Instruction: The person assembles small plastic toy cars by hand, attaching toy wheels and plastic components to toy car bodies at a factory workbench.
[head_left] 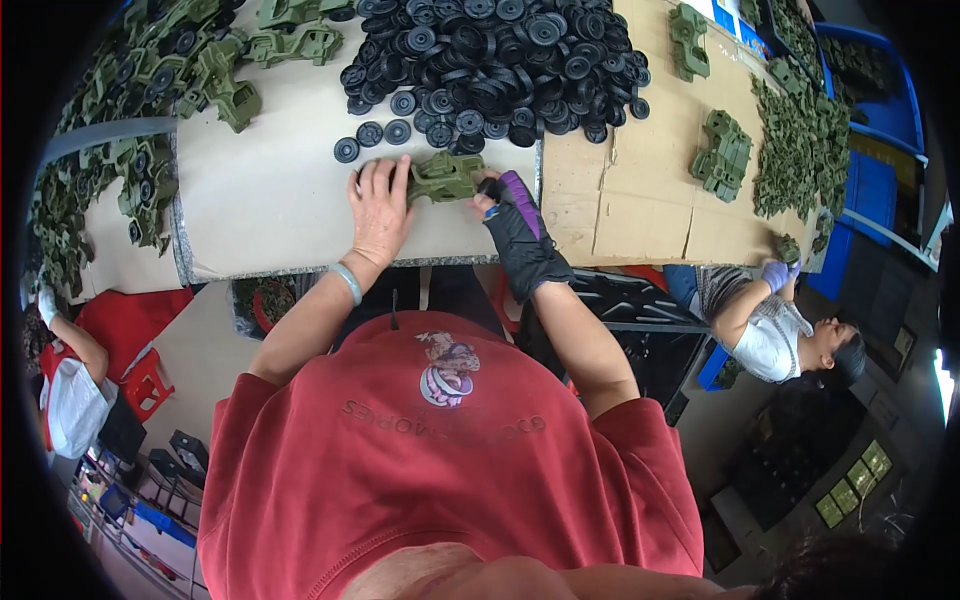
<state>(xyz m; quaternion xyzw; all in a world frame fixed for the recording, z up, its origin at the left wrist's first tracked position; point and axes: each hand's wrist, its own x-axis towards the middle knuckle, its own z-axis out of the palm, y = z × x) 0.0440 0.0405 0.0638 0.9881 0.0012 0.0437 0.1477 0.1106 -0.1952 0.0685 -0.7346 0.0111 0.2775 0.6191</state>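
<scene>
In front of me on the pale board lies a green plastic toy vehicle body. My left hand, bare with a light bracelet on the wrist, is closed at its left end. At the other end is my right hand, in a black and purple fingerless glove, its fingers pinched round what looks like a small black wheel against the body. The fingers partly hide that wheel. Just beyond my left hand sit a few loose black wheels, at the near edge of a large heap of black wheels.
Green vehicle bodies pile up at the left; two more bodies rest on the right cardboard. Small green parts are heaped farther right. One person works at the right, another at the left, near a red stool.
</scene>
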